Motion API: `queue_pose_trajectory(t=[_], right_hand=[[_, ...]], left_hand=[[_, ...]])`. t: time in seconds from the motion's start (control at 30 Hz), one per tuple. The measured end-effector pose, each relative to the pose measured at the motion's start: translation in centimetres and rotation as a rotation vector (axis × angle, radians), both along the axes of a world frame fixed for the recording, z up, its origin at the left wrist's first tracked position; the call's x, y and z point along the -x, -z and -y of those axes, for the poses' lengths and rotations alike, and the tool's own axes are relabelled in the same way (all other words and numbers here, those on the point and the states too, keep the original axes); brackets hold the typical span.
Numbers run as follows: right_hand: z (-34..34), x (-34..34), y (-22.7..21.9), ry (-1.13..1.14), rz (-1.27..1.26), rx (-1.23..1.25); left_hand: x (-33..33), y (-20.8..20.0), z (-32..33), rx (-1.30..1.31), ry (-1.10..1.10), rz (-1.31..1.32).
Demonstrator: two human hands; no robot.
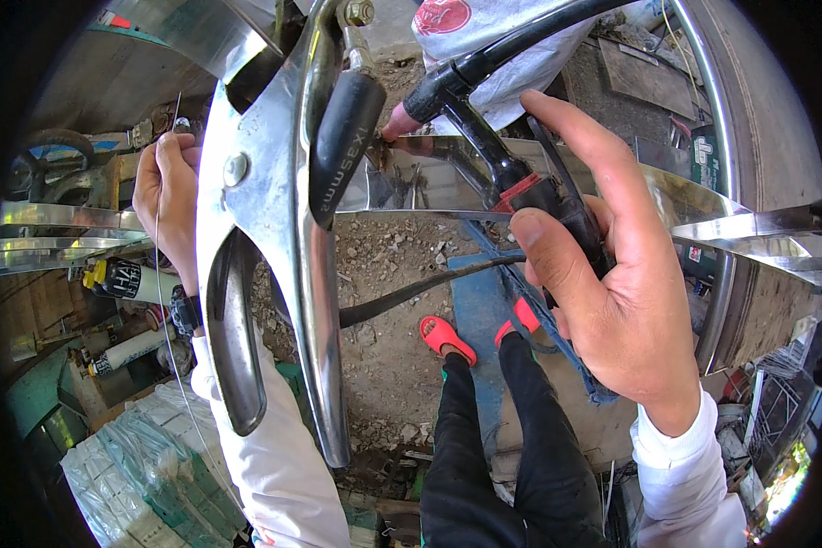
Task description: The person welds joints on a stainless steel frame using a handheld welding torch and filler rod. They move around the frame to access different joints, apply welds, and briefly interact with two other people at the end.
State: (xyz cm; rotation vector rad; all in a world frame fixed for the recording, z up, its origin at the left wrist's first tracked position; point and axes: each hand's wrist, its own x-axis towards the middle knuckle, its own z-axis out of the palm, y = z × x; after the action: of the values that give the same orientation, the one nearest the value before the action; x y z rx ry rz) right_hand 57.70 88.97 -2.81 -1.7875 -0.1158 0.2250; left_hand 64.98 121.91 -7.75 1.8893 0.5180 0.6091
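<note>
1. Head view: right hand wraps a black welding torch — its tip meets the shiny steel bar.
2. Left hand pinches a thin filler rod — beside a big metal clamp.

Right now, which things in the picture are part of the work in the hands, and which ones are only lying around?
In the work:
- welding torch, held in the right hand
- thin filler wire, held in the left hand
- shiny steel piece at the torch tip
- big metal clamp

Only lying around:
- tubes on the left
- plastic-wrapped bundles
- rubble on the ground
</note>
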Motion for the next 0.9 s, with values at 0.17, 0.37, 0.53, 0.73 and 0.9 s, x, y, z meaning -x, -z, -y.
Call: queue_pose_trajectory(t=[0.17, 0.37, 0.53, 0.73, 0.9], right_hand=[[-0.4, -0.2, -0.2, -0.012, 0.035, -0.012], [-0.4, 0.1, -0.2, 0.021, -0.01, -0.018], [-0.1, 0.5, 0.1, 0.02, 0.002, 0.003], [0.8, 0.8, 0.0, 0.002, -0.02, 0.028], [0.7, 0.5, -0.4, 0.033, -0.007, 0.015]], left_hand=[[0.4, -1.7, 0.3, 0.042, -0.011, 0.024], [0.0, -0.7, -0.4, -0.099, -0.001, 0.005], [0.1, -0.6, 0.2, -0.134, -0.054, -0.055], [0.4, 0.4, 0.0, -0.024, 0.034, -0.002], [-0.5, -0.7, -0.5, -0.119, 0.089, 0.125]])
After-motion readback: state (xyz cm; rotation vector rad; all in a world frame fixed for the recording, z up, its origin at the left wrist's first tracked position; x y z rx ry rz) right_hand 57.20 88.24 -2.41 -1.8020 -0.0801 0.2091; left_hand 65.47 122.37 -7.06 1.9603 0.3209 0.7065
